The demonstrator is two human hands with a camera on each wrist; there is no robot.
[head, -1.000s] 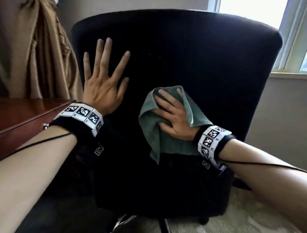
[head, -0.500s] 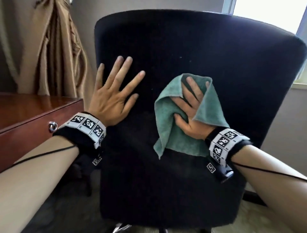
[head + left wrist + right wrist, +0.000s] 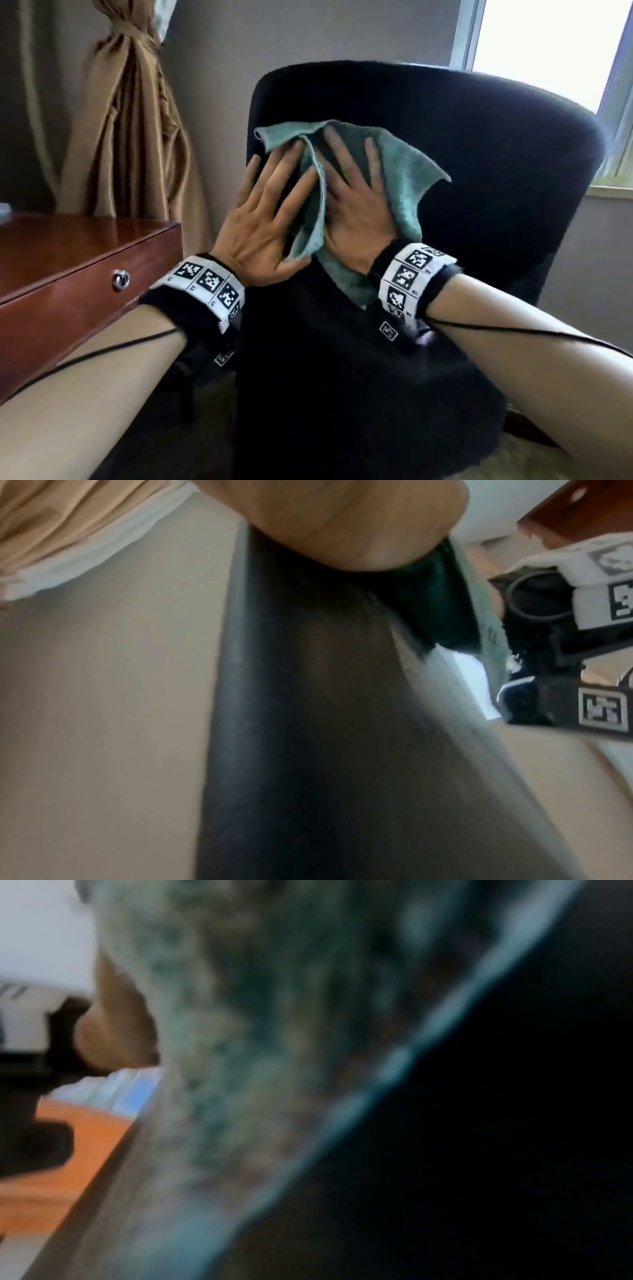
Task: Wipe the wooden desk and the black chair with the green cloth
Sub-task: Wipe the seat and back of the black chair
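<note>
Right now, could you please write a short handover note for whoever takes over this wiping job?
Left hand: flat, fingers spread, pressing on the left edge of the green cloth and the black chair backrest.
Right hand: flat, fingers straight, pressing the cloth against the backrest near its upper left.
Wooden desk: to the left of the chair, untouched by either hand.
Done: the chair backrest is being wiped; how much is covered cannot be told.
Left: finish the backrest and the rest of the chair; whether the desk was wiped cannot be told.
</note>
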